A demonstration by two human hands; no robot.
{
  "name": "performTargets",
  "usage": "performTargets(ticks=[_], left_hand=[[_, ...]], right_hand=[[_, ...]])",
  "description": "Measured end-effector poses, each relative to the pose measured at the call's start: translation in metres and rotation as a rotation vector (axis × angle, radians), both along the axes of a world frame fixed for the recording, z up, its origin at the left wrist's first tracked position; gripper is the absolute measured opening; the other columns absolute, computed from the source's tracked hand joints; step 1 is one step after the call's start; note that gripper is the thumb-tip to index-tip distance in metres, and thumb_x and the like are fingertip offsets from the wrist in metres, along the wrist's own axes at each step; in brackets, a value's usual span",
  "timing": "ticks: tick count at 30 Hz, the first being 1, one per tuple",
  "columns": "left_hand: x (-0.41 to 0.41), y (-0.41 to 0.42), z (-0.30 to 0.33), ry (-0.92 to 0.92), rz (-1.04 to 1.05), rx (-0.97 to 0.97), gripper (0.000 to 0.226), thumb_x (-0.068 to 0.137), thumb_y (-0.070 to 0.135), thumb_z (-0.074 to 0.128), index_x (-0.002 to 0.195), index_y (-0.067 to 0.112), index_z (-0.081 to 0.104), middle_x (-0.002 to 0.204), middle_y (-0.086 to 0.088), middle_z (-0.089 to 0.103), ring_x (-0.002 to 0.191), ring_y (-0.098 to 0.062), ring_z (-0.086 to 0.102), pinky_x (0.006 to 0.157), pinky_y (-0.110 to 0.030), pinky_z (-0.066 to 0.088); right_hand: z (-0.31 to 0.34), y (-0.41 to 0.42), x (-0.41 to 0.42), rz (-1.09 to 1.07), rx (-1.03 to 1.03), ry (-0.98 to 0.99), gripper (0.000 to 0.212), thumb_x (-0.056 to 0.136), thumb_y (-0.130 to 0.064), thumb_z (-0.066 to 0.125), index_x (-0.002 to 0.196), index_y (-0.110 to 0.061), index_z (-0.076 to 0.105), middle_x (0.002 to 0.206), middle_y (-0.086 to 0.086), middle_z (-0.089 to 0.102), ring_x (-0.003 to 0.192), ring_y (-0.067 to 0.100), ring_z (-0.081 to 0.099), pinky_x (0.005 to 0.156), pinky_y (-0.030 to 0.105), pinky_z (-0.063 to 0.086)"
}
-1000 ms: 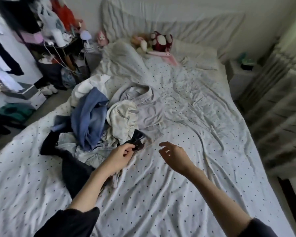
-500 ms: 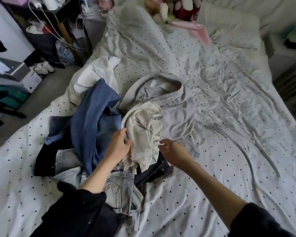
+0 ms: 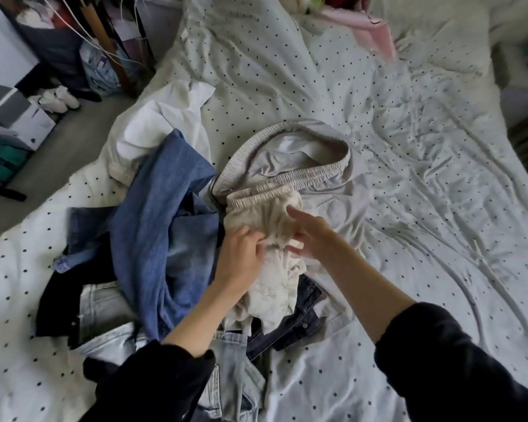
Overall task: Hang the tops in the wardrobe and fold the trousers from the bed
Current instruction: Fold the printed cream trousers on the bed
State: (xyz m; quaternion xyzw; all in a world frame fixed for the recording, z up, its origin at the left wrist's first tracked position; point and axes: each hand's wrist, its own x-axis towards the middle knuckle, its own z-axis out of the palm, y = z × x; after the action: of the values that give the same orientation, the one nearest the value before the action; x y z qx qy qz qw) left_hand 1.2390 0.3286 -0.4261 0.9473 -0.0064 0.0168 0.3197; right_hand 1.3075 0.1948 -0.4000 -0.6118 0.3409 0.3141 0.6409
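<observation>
Both hands (image 3: pixel 241 257) (image 3: pixel 311 239) on cream trousers (image 3: pixel 265 214) atop clothes pile on dotted bed (image 3: pixel 409 208)

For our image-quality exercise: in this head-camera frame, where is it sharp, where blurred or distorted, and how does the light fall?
Head view: soft daylight, no glare; creases in the dotted bed sheet cast gentle shadows. The cream garment and both hands, left hand and right hand, look slightly soft. The frame's top edge is smeared, and the wide lens bends the bed's edges. The shelving at upper left is dim.
</observation>
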Motion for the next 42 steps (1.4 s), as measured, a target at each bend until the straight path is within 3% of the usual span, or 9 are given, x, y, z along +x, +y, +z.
performTargets(ticks=[5,9,13,16,20,25,32,37,42], left_hand=[[-0.024,-0.006,0.003,0.053,-0.182,-0.098,0.021,0.091,0.008,0.056,0.107,0.004,0.068,0.099,-0.003,0.059,0.087,-0.016,0.057,0.089,-0.019,0.037],[-0.041,-0.027,0.019,0.052,-0.230,-0.131,0.021,0.093,0.015,0.055,0.108,0.007,0.067,0.097,0.001,0.058,0.073,-0.007,0.052,0.069,-0.001,0.032],[-0.076,-0.073,0.037,0.063,-0.421,-0.156,0.022,0.093,0.018,0.055,0.108,0.009,0.068,0.100,0.002,0.062,0.071,-0.009,0.056,0.060,-0.010,0.035],[-0.100,-0.110,0.043,0.155,-0.610,-0.214,0.024,0.095,0.016,0.051,0.112,0.010,0.067,0.105,-0.001,0.064,0.089,-0.016,0.061,0.076,-0.023,0.045],[-0.116,-0.133,0.040,0.237,-0.636,-0.216,0.027,0.096,0.016,0.048,0.118,0.014,0.064,0.115,0.003,0.061,0.102,-0.012,0.057,0.087,-0.021,0.044],[-0.098,-0.129,0.020,0.230,-0.555,-0.033,0.030,0.097,0.015,0.044,0.123,0.013,0.059,0.124,0.000,0.054,0.114,-0.016,0.049,0.095,-0.023,0.037],[-0.048,-0.156,-0.004,0.129,-0.469,0.069,0.037,0.097,0.017,0.045,0.132,0.006,0.049,0.136,-0.007,0.047,0.124,-0.022,0.045,0.102,-0.029,0.033],[0.018,-0.188,-0.032,0.314,-0.318,0.080,0.054,0.096,0.035,0.045,0.138,0.002,0.038,0.141,-0.018,0.042,0.131,-0.031,0.038,0.107,-0.037,0.030],[0.047,-0.197,-0.047,0.666,-0.164,-0.175,0.059,0.086,0.026,0.066,0.131,-0.003,0.042,0.128,-0.010,0.052,0.123,-0.026,0.046,0.105,-0.034,0.035]], right_hand=[[0.006,-0.030,-0.029,-0.132,-0.285,-0.127,0.014,0.083,-0.009,0.066,0.092,0.002,0.065,0.065,0.005,0.055,0.059,0.013,0.048,0.056,0.022,0.043],[0.019,-0.076,-0.073,-0.224,-0.323,-0.177,0.002,0.082,-0.001,0.062,0.081,0.001,0.063,0.068,0.007,0.054,0.064,0.018,0.052,0.057,0.026,0.049],[0.039,-0.129,-0.126,-0.277,-0.423,-0.234,0.015,0.081,-0.003,0.064,0.068,-0.010,0.061,0.068,0.006,0.054,0.065,0.018,0.049,0.059,0.027,0.041],[0.044,-0.174,-0.162,-0.326,-0.556,-0.245,0.006,0.080,-0.003,0.062,0.076,-0.008,0.063,0.072,0.008,0.056,0.065,0.020,0.049,0.059,0.027,0.040],[0.027,-0.225,-0.218,-0.236,-0.745,-0.047,0.013,0.084,-0.003,0.053,0.072,-0.004,0.058,0.069,0.012,0.053,0.067,0.023,0.048,0.052,0.025,0.034],[-0.012,-0.242,-0.262,-0.133,-0.622,0.193,0.022,0.086,-0.014,0.057,0.068,-0.005,0.048,0.062,0.008,0.051,0.060,0.023,0.053,0.046,0.023,0.028],[-0.048,-0.254,-0.224,-0.037,-0.793,-0.010,0.058,0.097,-0.046,0.039,0.132,0.000,0.046,0.130,0.016,0.056,0.119,0.029,0.052,0.089,0.031,0.040],[-0.064,-0.265,-0.199,-0.029,-0.604,-0.019,0.029,0.086,-0.039,0.064,0.093,-0.011,0.066,0.086,0.010,0.064,0.084,0.022,0.059,0.064,0.025,0.039],[-0.069,-0.276,-0.209,-0.182,-0.494,-0.095,0.036,0.082,-0.006,0.063,0.056,-0.014,0.041,0.053,0.000,0.037,0.052,0.013,0.034,0.048,0.026,0.025]])
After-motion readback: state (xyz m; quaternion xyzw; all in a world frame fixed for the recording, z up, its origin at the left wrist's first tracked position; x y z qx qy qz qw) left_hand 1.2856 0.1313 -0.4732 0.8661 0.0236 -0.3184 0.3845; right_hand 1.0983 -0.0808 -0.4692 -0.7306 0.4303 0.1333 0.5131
